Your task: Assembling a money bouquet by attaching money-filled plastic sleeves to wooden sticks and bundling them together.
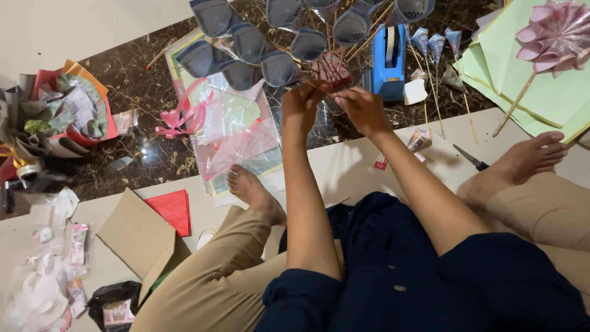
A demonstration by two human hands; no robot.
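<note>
Right, both your hands are up at the bundle of wooden sticks [332, 64]: left hand [301, 107] closed round the stems w/ fingers curled tight, right hand [364, 109] pinching the same stems from the other side, thumb and fingertips shut on them. The bundle sits directly above and btwn the two hands, touching both. On top of it, approx ten blue-grey folded paper cones [278, 66] fan out on their sticks. Just right of your right hand stands one blue tape dispenser [389, 58]; beside it, three small cones on sticks [435, 46] lie on the floor. One pair of scissors [471, 158] lies near your right foot. One pink ribbon [183, 117] rests left of the hands on clear wrap.
</note>
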